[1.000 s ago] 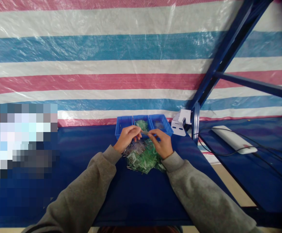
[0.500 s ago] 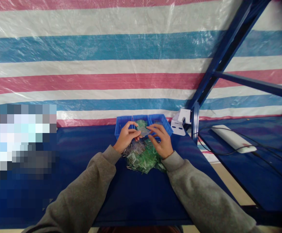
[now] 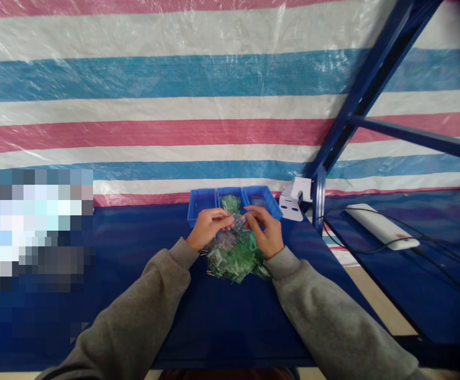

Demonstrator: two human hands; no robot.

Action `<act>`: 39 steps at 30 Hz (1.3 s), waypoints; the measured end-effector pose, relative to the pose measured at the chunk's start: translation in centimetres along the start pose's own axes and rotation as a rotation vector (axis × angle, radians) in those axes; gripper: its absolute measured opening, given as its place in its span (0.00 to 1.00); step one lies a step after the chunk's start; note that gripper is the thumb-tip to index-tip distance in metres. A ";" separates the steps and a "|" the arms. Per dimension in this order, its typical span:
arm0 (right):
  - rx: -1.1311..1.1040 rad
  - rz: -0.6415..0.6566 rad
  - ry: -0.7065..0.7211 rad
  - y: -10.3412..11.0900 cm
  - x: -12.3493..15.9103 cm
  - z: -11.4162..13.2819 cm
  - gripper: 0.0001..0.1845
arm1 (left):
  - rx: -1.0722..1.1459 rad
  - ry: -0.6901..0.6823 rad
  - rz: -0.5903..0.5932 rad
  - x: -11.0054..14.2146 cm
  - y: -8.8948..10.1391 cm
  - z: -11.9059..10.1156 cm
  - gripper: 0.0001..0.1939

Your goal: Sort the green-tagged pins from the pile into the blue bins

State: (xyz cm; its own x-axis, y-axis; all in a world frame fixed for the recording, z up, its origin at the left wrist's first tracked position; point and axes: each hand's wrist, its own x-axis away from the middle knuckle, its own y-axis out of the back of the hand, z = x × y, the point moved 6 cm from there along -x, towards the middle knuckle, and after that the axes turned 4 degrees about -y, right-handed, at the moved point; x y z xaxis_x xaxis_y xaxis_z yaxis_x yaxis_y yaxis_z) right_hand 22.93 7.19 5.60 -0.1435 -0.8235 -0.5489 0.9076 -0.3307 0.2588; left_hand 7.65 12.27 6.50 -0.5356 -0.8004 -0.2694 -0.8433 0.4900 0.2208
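Note:
Between both hands is a small clear plastic bag (image 3: 238,221); its contents are too small to make out. My left hand (image 3: 211,226) pinches the bag's left side with thumb and fingers. On its right edge, the fingertips of my right hand (image 3: 267,230) are closed as well. Directly below lies a heap of small green and clear bags (image 3: 236,258) with thin metal pieces among them. Behind the hands stand three blue bins: the left bin (image 3: 203,203), the middle bin holding green bags (image 3: 230,202), and the right bin (image 3: 271,203) with some clear bags.
White cut pieces of card or plastic (image 3: 292,206) lie right of the bins, beside a blue metal post (image 3: 318,198). On the right-hand table rests a white power strip (image 3: 381,226) with black cables. A striped plastic sheet (image 3: 214,111) hangs behind. The far left is pixelated.
Both hands have come slightly lower and toward me with the clear bag. My left fingers have folded down closer over it, and the middle bin's green bags show more.

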 end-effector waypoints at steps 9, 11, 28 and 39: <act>0.167 0.005 0.199 -0.4 0.0 0.8 0.08 | 0.082 0.012 -0.015 -0.1 0.1 0.0 0.17; 0.162 -0.002 0.144 -0.4 0.0 0.3 0.08 | -0.067 -0.049 -0.011 -0.1 0.1 -0.6 0.18; 0.070 0.021 0.120 -0.2 0.1 0.8 0.10 | 0.113 0.039 -0.076 -0.2 0.2 0.7 0.16; 0.140 -0.025 0.114 -0.2 -0.1 0.5 0.08 | -0.086 -0.092 -0.038 -0.1 0.3 -0.9 0.16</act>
State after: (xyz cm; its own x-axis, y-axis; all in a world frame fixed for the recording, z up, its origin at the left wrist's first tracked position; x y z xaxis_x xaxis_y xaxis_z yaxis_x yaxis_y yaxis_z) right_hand 22.54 7.12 6.00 -0.1123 -0.7590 -0.6413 0.8392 -0.4180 0.3479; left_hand 7.47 12.19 7.47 -0.5083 -0.7809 -0.3632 -0.8584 0.4252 0.2869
